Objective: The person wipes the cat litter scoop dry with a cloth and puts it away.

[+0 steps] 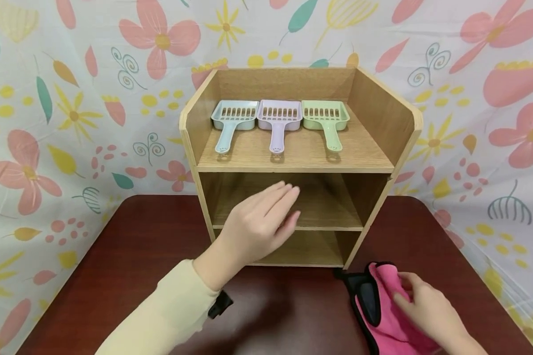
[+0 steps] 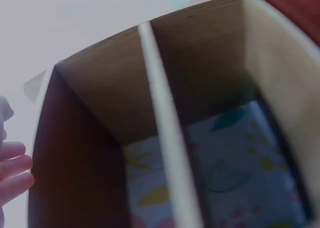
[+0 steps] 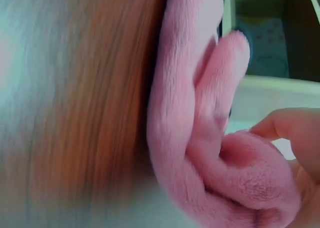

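Observation:
My left hand [image 1: 259, 224] hangs in front of the wooden shelf unit [image 1: 293, 166], fingers straight and close together, holding nothing. Its fingertips [image 2: 15, 173] show at the left edge of the left wrist view. At the lower right, my right hand [image 1: 435, 305] pinches a fold of a pink fleece item [image 1: 393, 315] with black edging and a dark oval panel. The right wrist view shows the rolled soft fabric [image 3: 255, 180] against the fingers [image 3: 300, 133]. Three litter scoops lie in a row on the upper board: blue [image 1: 234, 116], purple [image 1: 279, 116] and green [image 1: 325, 116], handles toward me.
Below the scoops, the unit has two open compartments, split by a middle board [image 1: 311, 217]. It stands on a dark red-brown table [image 1: 129, 256]. A flower-patterned cloth [image 1: 84, 88] hangs behind and at both sides. A black strap piece [image 1: 220, 304] shows at my left wrist.

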Demonstrator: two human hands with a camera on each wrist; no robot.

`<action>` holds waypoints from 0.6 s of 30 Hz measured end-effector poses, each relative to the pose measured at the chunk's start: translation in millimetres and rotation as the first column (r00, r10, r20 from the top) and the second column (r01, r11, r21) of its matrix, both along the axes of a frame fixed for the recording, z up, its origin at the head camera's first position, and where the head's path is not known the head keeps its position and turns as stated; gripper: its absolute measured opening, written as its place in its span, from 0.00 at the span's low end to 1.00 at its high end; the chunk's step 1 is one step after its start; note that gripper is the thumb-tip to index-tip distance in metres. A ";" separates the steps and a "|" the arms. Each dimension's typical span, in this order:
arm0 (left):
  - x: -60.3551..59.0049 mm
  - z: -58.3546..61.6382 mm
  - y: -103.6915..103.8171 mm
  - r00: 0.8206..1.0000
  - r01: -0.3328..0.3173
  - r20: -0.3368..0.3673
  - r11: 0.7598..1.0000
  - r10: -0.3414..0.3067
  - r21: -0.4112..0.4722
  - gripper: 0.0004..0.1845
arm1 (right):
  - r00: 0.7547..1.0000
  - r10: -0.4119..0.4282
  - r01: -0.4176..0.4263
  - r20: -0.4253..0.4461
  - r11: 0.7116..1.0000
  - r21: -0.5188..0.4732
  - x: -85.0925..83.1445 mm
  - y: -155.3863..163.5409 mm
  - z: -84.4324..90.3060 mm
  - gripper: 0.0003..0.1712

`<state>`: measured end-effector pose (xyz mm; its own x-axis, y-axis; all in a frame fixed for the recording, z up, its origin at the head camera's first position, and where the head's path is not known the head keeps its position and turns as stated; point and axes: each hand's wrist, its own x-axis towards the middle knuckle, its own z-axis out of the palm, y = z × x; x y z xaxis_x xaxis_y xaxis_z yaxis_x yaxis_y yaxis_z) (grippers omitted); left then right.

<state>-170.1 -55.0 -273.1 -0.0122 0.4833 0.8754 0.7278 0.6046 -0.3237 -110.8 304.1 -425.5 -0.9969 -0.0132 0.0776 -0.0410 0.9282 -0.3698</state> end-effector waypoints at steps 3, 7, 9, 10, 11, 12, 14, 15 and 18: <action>5.6 -22.2 -15.9 0.998 -0.005 0.064 1.000 0.005 -0.008 0.15 | 1.000 -0.004 0.004 -0.004 1.000 0.001 -0.4 14.7 -0.7 0.25; 13.4 -54.7 -38.6 0.982 -0.053 0.179 0.998 0.057 -0.029 0.16 | 0.999 -0.019 0.018 0.036 0.999 0.028 -1.3 31.2 -4.6 0.23; 17.2 -69.3 -49.1 0.969 -0.077 0.233 0.996 0.085 -0.043 0.16 | 0.999 -0.023 0.020 0.045 0.998 0.061 -2.4 36.9 -6.6 0.24; 18.8 -75.6 -53.8 0.960 -0.090 0.262 0.995 0.099 -0.050 0.17 | 0.999 -0.024 0.021 0.033 0.996 0.082 -2.9 38.4 -7.5 0.24; 20.4 -81.3 -58.2 0.950 -0.100 0.290 0.993 0.112 -0.054 0.18 | 1.000 -0.024 0.023 0.006 0.994 0.102 -3.1 39.0 -8.4 0.25; 21.7 -86.6 -62.3 0.940 -0.110 0.319 0.992 0.123 -0.058 0.19 | 0.999 -0.021 0.025 -0.036 0.992 0.127 -3.3 38.6 -9.3 0.25; 24.8 -95.4 -69.7 0.916 -0.132 0.372 0.989 0.147 -0.066 0.21 | 0.986 0.000 0.029 -0.164 0.985 0.171 -3.7 34.3 -9.9 0.25; 26.0 -99.2 -73.0 0.904 -0.142 0.397 0.987 0.159 -0.072 0.21 | 0.971 0.015 0.031 -0.238 0.982 0.187 -4.1 30.3 -9.9 0.24; 28.9 -109.2 -83.1 0.872 -0.168 0.450 0.982 0.191 -0.092 0.20 | 0.898 0.095 0.009 -0.430 0.972 0.235 -7.6 14.0 -7.4 0.19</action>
<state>-141.2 -138.1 -382.3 -0.4935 0.4759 0.7280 0.6819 0.7313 -0.0158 -118.3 318.1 -432.8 -0.8607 -0.1246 0.4936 -0.1910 0.9778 -0.0863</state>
